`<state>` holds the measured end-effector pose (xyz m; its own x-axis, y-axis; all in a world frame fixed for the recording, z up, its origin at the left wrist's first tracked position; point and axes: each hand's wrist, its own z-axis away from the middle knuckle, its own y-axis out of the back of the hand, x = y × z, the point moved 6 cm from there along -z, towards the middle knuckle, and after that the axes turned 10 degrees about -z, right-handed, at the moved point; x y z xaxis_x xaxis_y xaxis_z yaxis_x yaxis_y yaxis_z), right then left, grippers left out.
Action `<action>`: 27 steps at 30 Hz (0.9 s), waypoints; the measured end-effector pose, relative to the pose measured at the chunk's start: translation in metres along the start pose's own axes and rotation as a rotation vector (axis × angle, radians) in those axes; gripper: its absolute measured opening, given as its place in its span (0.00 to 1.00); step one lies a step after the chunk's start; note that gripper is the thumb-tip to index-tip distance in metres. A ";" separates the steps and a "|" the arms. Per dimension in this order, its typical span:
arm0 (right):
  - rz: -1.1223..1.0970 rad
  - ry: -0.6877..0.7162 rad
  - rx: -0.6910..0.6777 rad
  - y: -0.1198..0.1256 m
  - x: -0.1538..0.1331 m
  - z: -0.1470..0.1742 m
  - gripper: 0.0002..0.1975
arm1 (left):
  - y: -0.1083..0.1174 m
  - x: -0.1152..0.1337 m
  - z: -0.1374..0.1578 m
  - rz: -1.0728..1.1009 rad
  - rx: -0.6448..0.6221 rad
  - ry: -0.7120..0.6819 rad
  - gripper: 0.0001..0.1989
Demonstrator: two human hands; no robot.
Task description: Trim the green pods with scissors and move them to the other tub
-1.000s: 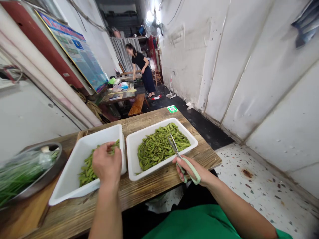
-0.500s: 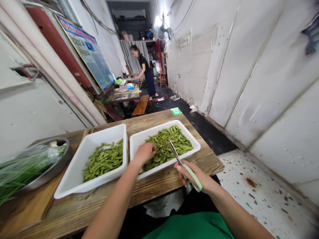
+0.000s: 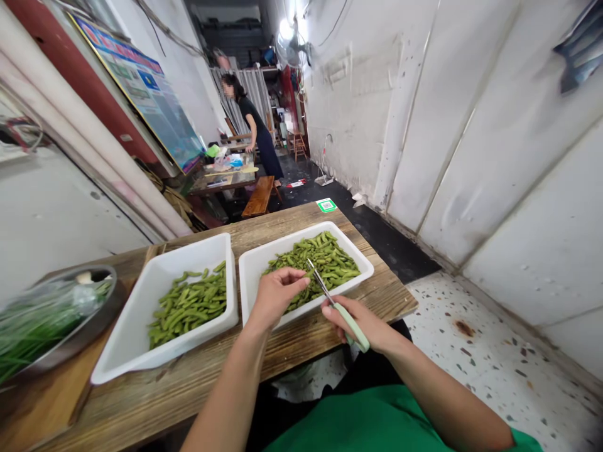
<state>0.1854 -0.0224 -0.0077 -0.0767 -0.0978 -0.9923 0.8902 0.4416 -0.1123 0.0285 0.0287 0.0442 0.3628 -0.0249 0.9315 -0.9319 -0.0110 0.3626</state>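
Observation:
My left hand (image 3: 279, 294) is closed in a pinch on a green edamame pod (image 3: 308, 274) over the right white tray (image 3: 254, 258). Around the pale green handle of a pair of scissors (image 3: 351, 325), the fingers of my right hand (image 3: 360, 317) are wrapped. The scissor blades point up and left, with their tips by the pinched pod. Many edamame pods (image 3: 330, 254) lie heaped in the right tray beneath both hands. More pods (image 3: 193, 307) fill part of the left white tray (image 3: 141, 314).
A metal bowl (image 3: 70, 339) with bagged green stalks (image 3: 32, 339) stands at the left on a wooden board (image 3: 51, 402). The wooden table (image 3: 264, 364) bears a green code sticker (image 3: 326, 205). Farther back, a person (image 3: 254, 122) leans over another table (image 3: 226, 179) beside a bench (image 3: 259, 196).
My left hand has lifted from the pods and moved towards the scissors, now with a pod in its fingers. The scissors' tips are nearer that hand. The person behind leans further forward.

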 end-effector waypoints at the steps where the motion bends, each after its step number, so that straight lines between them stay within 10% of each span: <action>1: -0.009 -0.002 -0.001 0.000 0.000 0.000 0.19 | 0.001 0.000 0.000 -0.004 0.013 0.003 0.14; 17: -0.111 -0.081 0.088 -0.008 -0.006 0.000 0.21 | 0.004 -0.008 0.004 0.379 0.092 0.083 0.14; 27: 0.175 0.047 0.022 -0.007 -0.021 0.004 0.17 | 0.004 -0.011 0.006 0.134 0.083 0.045 0.11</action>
<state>0.1826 -0.0272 0.0144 0.0599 0.0210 -0.9980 0.9013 0.4287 0.0631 0.0205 0.0227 0.0349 0.2329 0.0133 0.9724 -0.9680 -0.0933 0.2331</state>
